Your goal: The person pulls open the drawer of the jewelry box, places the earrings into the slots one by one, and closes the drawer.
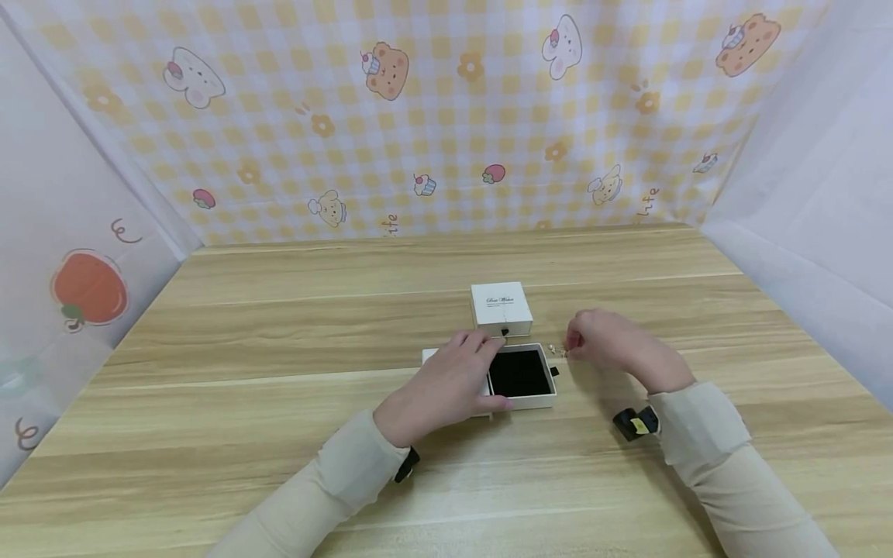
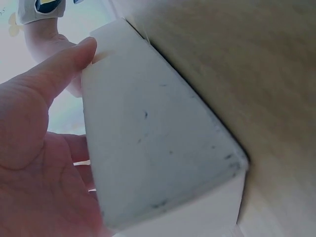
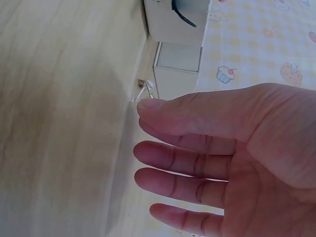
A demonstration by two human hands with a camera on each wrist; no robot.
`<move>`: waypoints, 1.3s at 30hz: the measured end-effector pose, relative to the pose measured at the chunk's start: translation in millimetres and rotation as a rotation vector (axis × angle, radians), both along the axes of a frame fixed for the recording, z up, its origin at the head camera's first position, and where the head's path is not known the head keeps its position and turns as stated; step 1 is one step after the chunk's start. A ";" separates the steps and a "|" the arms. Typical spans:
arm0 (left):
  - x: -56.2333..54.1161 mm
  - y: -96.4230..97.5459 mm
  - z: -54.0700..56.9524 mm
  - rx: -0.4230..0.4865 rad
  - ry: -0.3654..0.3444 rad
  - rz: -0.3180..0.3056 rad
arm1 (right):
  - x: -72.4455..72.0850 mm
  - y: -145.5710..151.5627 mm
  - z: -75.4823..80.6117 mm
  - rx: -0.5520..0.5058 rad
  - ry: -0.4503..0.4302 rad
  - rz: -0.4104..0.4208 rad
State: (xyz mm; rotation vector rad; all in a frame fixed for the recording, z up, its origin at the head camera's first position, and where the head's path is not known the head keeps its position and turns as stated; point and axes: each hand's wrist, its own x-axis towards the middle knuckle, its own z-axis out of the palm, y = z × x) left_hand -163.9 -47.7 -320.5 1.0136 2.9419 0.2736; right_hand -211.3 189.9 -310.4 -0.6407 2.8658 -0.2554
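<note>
My left hand lies across a white drawer-style jewellery box, thumb at its near side and fingers at its far side. The box's drawer sticks out to the right, showing a black lining and a black pull tab. In the left wrist view, the thumb presses on the scuffed white side. Just right of the drawer, my right hand pinches a small shiny piece of jewellery between thumb and index fingertips, close to the tabletop. Its other fingers stay loosely extended.
Behind the held box stands a second white box with dark lettering and a black tab. Another tiny trinket lies between the drawer and the right hand. The wood-grain table ends at a checked curtain.
</note>
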 end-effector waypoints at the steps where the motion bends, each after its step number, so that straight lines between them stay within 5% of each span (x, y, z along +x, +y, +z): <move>1: 0.1 -0.1 0.3 0.001 -0.001 0.001 | 0.1 -0.2 0.6 0.000 -0.002 -0.002; 8: 1.0 -0.5 4.2 0.008 -0.001 0.017 | 2.5 -0.5 7.8 -0.021 0.031 0.009; 28: -2.5 -1.1 9.1 0.137 -0.033 0.063 | 27.6 -21.7 32.6 -0.133 0.293 0.070; 39: -3.9 -3.0 11.5 0.283 0.014 0.051 | 34.6 -36.2 34.0 -0.184 0.436 0.163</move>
